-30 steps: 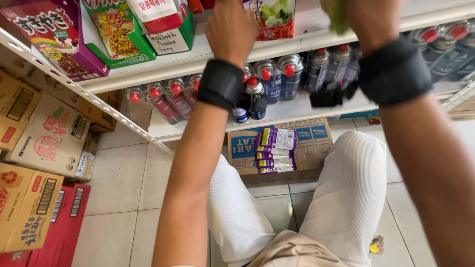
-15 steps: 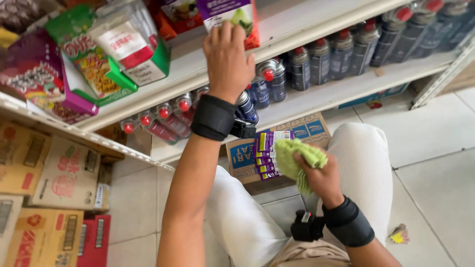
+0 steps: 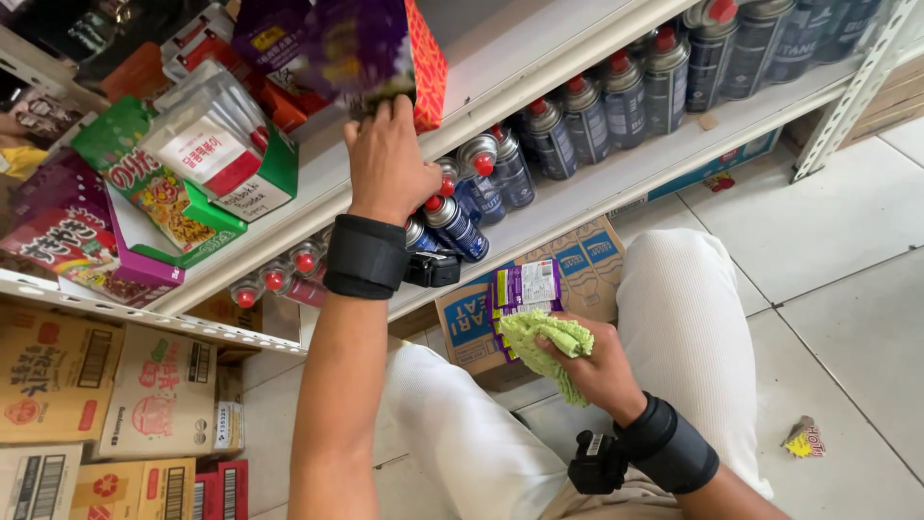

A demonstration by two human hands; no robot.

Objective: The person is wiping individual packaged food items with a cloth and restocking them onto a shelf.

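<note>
Lifted since half a second ago: purple snack box (image 3: 371, 53), now tipped up off the white shelf (image 3: 539, 58) and raised higher. Left hand (image 3: 385, 159) up at the box's bottom edge, fingers wrapped tight on it, a black wrist band (image 3: 366, 255) just below. Right hand (image 3: 602, 371) moved only a little, low over the lap in white trousers (image 3: 683, 318), fingers squeezed shut on a green fluffy cloth (image 3: 544, 342). Same black band on that wrist too, with a small black gadget (image 3: 597, 462) touching it. Just under the left wrist, gas cans (image 3: 577, 116) with red caps lying in a row on the lower shelf. Further left, a green snack box (image 3: 159, 188) and a purple one (image 3: 67, 236) leaning on the top shelf. Below the cans, a cardboard box (image 3: 577, 265) with blue print sitting on the tiled floor (image 3: 847, 250), with a small purple pack (image 3: 525, 289) in front of it, just behind the cloth. Brown cartons (image 3: 58, 385) stacked at far left.
</note>
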